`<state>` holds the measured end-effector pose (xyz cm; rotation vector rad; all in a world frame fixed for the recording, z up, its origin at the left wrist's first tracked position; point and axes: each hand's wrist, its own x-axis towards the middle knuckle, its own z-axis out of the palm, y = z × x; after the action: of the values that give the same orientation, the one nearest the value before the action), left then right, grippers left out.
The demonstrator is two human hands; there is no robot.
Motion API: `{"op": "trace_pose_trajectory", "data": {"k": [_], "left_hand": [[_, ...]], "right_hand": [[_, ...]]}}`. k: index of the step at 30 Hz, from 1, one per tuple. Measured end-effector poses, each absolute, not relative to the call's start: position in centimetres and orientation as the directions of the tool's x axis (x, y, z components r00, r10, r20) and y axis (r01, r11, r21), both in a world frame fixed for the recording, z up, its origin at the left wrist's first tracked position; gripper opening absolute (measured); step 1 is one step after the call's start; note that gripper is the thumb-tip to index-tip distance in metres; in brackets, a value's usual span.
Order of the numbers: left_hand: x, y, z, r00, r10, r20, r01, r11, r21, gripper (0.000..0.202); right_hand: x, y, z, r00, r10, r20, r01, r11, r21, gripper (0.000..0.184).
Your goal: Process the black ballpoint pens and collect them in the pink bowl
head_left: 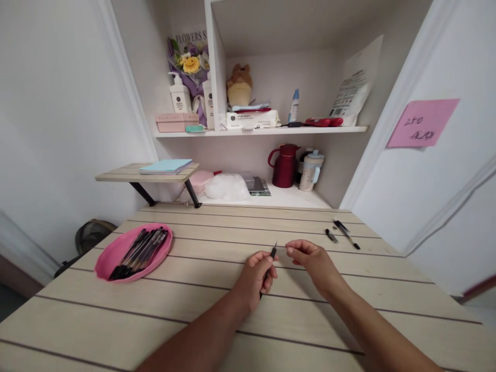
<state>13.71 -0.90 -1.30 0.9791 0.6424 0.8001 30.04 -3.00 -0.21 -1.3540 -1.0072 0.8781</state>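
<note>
My left hand point(254, 276) is closed around a black pen point(270, 262), whose tip points up and away from me. My right hand point(310, 258) sits just right of that tip, thumb and forefinger pinched together; anything between them is too small to make out. Both hands hover over the middle of the wooden table point(217, 315). Loose black pen parts point(343, 232) lie on the table beyond my right hand. A pink plate point(106, 258) at the left holds several black pens point(139, 247).
Behind the table, a white shelf unit holds a red kettle point(284, 165), a cup point(311, 170), bottles, a plush toy and flowers. A small wooden riser point(127, 175) with a blue notebook stands at the back left. A pink note point(422, 123) is stuck on the right door.
</note>
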Motion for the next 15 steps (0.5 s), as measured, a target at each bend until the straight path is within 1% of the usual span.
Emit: {"op": "trace_pose_trajectory", "data": {"k": [1,3,6,9,15], "left_hand": [[13.7,-1.1,-1.2,0.561,0.820,-0.117,-0.277,0.319,0.906,0.031],[13.7,-1.4,-1.2,0.572,0.811,-0.123,-0.242,0.311,0.919,0.029],[13.5,-1.8,-1.1,0.592,0.796,-0.124,-0.198,0.293,0.935,0.027],[13.4,-2.1,-1.1,0.599,0.794,-0.106,-0.174,0.258,0.951,0.026],[13.5,-2.5,-0.8,0.599,0.792,-0.115,-0.114,0.227,0.967,0.024]], "right_hand": [[29.8,-3.6,0.1,0.392,0.919,0.035,-0.024,0.048,-0.999,0.026],[29.5,-4.4,0.6,0.459,0.889,0.015,-0.135,0.087,-0.987,0.030],[28.9,-5.0,1.0,0.499,0.865,0.044,-0.206,0.168,-0.964,0.033],[28.4,-5.3,1.3,0.490,0.868,0.075,-0.209,0.201,-0.957,0.032],[28.1,-5.6,1.5,0.462,0.878,0.126,-0.085,0.185,-0.979,0.034]]}}
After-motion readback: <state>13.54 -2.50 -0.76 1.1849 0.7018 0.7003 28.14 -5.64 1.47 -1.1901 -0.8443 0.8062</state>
